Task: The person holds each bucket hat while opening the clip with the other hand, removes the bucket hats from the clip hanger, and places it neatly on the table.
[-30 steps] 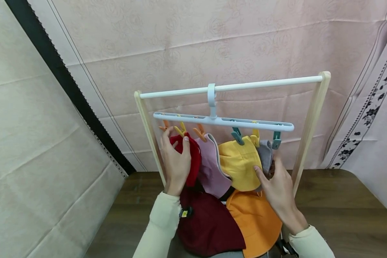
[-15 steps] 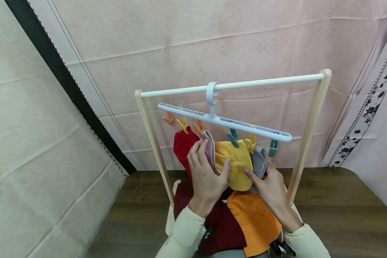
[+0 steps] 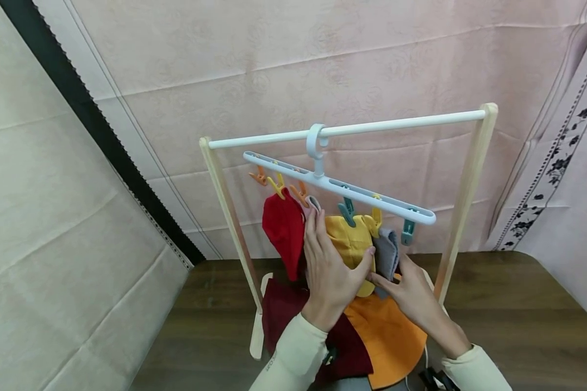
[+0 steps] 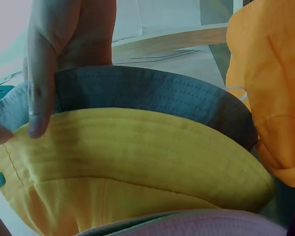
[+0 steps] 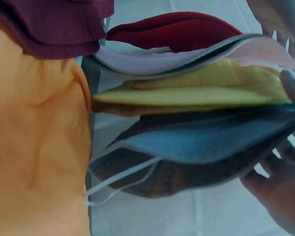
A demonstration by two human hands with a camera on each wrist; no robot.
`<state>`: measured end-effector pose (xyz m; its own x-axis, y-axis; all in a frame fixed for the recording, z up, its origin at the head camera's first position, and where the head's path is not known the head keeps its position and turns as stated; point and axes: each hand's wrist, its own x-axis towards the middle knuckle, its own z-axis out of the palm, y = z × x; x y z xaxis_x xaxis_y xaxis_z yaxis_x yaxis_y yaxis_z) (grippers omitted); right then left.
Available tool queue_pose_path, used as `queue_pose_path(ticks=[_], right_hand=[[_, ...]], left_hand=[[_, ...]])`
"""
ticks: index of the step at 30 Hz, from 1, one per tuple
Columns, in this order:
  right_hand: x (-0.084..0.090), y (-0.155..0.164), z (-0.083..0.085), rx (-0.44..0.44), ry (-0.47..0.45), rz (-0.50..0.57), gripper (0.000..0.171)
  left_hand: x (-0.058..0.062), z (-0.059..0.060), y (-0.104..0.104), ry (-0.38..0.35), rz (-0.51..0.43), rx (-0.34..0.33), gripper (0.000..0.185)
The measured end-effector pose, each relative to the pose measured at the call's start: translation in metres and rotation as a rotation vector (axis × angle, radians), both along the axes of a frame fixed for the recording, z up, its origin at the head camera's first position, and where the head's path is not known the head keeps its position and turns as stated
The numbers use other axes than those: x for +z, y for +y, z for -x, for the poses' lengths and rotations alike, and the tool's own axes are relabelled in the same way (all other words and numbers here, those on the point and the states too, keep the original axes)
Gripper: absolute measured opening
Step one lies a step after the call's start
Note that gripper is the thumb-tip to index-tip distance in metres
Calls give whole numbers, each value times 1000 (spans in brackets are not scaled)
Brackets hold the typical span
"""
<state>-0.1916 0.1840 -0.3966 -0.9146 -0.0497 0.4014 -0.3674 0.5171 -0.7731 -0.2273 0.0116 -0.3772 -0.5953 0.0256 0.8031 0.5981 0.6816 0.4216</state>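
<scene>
Several small cloth hats hang from coloured clips on a pale blue clip hanger (image 3: 318, 179). My left hand (image 3: 330, 274), fingers nearly straight, lies against the pink hat (image 5: 187, 61), its thumb by the yellow hat (image 3: 347, 239). From the other side my right hand (image 3: 413, 288) pinches the yellow hat, the grey hat (image 3: 385, 252) and a dark patterned hat (image 5: 172, 179), thumb in front and fingers behind. A red hat (image 3: 283, 228) hangs apart at the left. My left forearm hides part of a maroon hat (image 3: 286, 304); an orange hat (image 3: 388, 336) sits beside it.
The hanger hooks over the white bar (image 3: 401, 126) of a wooden rack, whose posts (image 3: 469, 201) stand either side of my hands. An orange clip (image 3: 259, 176) and a green clip (image 3: 407, 232) hang at the ends. Below is a brown wooden table (image 3: 513, 320).
My left hand has left the red hat and moved right to the pink and yellow hats. My right hand has shifted slightly left and down. The hanger has swung, its right end lower.
</scene>
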Motion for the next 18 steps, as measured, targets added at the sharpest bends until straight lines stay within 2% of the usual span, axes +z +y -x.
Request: queue_pose_path(ticks=[8, 12, 18], right_hand=[[-7, 10, -9, 43, 91, 45, 56], [-6, 12, -15, 19, 146, 58, 49], [-1, 10, -19, -31, 179, 81, 45]], left_hand=[[0, -1, -1, -34, -1, -35, 103], [1, 0, -3, -27, 8, -41, 93], [3, -4, -4, -19, -5, -43, 83]])
